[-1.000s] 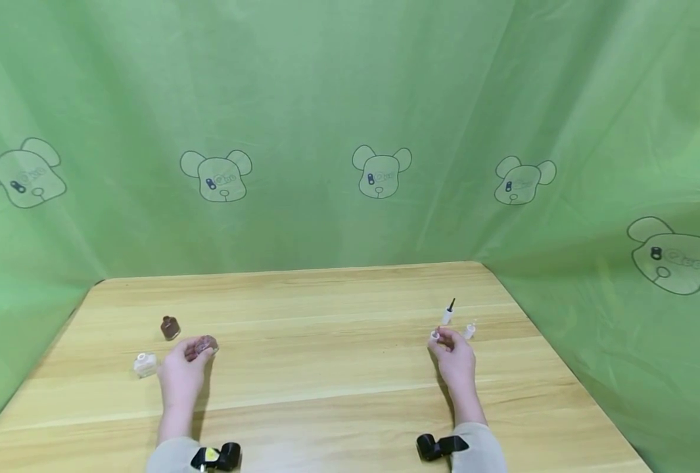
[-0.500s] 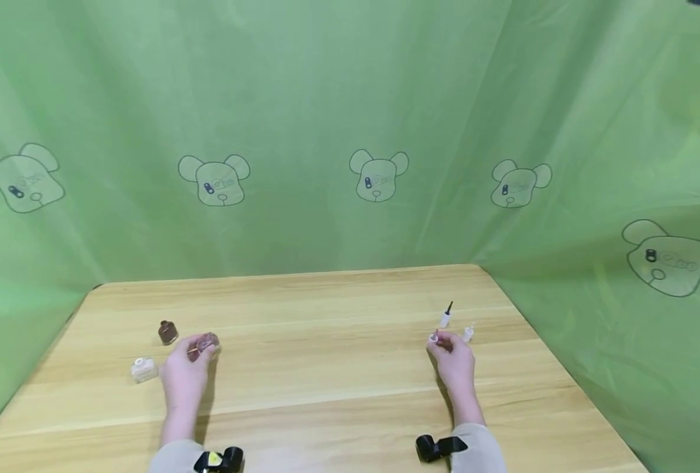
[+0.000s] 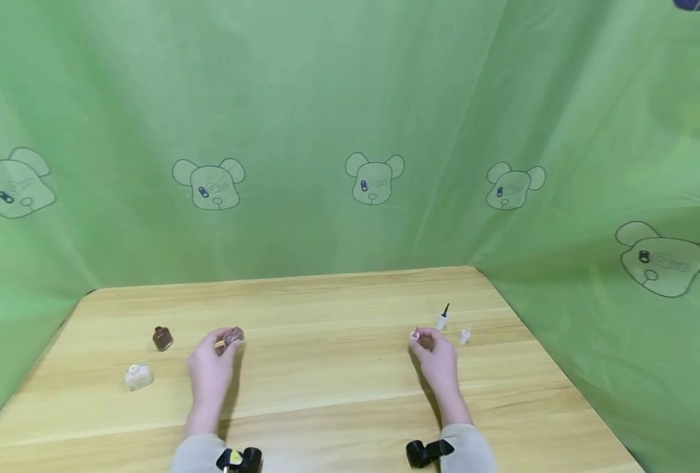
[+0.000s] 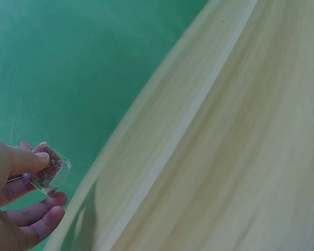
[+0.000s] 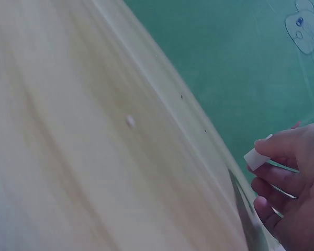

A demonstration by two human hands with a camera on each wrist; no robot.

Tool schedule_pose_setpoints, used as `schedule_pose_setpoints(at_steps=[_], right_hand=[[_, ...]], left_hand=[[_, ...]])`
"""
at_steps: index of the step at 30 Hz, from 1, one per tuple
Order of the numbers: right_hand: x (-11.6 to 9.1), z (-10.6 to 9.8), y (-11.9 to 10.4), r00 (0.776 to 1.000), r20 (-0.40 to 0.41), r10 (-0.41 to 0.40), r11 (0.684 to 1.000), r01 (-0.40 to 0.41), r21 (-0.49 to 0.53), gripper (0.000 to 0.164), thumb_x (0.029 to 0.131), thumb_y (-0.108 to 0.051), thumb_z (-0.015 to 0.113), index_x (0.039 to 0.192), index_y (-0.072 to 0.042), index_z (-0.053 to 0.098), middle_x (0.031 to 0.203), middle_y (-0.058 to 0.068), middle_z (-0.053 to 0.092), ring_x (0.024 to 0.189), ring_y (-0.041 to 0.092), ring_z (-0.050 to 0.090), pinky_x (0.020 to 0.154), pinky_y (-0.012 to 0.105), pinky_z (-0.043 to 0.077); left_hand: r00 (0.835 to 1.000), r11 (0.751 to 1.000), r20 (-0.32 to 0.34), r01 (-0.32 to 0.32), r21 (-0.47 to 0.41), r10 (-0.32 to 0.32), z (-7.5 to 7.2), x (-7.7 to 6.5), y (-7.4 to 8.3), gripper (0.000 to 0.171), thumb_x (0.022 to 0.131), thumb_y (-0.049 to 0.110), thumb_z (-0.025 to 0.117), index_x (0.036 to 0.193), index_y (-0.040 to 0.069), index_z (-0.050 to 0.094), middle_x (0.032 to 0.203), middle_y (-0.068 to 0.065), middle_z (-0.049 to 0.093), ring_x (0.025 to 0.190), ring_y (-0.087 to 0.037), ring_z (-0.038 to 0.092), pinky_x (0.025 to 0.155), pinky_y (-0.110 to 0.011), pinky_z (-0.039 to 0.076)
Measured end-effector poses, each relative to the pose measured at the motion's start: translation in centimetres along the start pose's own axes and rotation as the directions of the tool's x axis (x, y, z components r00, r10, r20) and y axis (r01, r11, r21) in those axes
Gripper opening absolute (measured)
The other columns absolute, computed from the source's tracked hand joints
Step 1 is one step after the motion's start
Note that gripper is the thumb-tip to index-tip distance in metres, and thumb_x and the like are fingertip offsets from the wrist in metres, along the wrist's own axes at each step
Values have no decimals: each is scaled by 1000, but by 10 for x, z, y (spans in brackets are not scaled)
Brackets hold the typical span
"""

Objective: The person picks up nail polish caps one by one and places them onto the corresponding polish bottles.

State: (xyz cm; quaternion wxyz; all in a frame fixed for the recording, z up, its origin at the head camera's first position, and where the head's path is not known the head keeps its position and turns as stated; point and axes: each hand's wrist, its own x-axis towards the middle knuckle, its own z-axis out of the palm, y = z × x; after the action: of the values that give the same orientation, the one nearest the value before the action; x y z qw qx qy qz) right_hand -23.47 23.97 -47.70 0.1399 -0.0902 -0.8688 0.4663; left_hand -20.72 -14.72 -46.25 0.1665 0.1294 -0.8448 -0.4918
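Observation:
My left hand [image 3: 210, 368] pinches a small glass nail polish bottle [image 4: 53, 166] with reddish glitter between thumb and fingers, held over the left half of the table. On the right, my right hand [image 3: 437, 361] pinches a white nail polish cap [image 5: 257, 158] by thumb and fingertips; in the head view its thin brush points up. Left of my left hand stand a dark brown polish bottle [image 3: 162, 338] and a clear, whitish bottle [image 3: 139, 376], both uncapped. Beyond my right hand are a white cap with a dark brush [image 3: 442, 319] and another white cap [image 3: 465, 336].
The wooden table [image 3: 326, 420] ends at a far edge against a green curtain [image 3: 302, 236] printed with bear heads. The curtain also closes in both sides. Black wrist cameras [image 3: 240, 460] sit on both sleeves.
My left hand has moved to the right with the glitter bottle, away from the clear bottle. My right hand has shifted slightly left with its cap, away from the two standing caps.

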Motion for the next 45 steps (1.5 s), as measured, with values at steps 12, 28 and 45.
schedule_pose_setpoints(at_steps=[12,28,45], right_hand=[[7,19,-23,994,47,-103,994,102,27,26,88,-6,67,113,0,62,115,22,68,108,35,66,92,44,56],[28,43,-47,952,145,-269,962,274,-9,21,89,-8,68,109,-3,64,104,14,71,98,28,67,86,40,58],[28,46,-56,907,259,-333,925,367,-96,18,86,-10,71,104,-8,66,98,6,70,95,22,65,84,39,57]], left_hand=[[997,991,-46,-64,-114,59,34,4,15,30,86,9,72,115,1,67,119,-21,67,93,-33,70,72,-31,61],[995,943,27,-82,-321,96,70,11,30,30,84,10,74,113,4,69,116,-15,69,94,-27,65,74,-15,54],[978,929,158,-71,-362,137,89,7,24,30,82,14,77,111,8,70,115,-13,69,96,-24,64,81,-20,56]])
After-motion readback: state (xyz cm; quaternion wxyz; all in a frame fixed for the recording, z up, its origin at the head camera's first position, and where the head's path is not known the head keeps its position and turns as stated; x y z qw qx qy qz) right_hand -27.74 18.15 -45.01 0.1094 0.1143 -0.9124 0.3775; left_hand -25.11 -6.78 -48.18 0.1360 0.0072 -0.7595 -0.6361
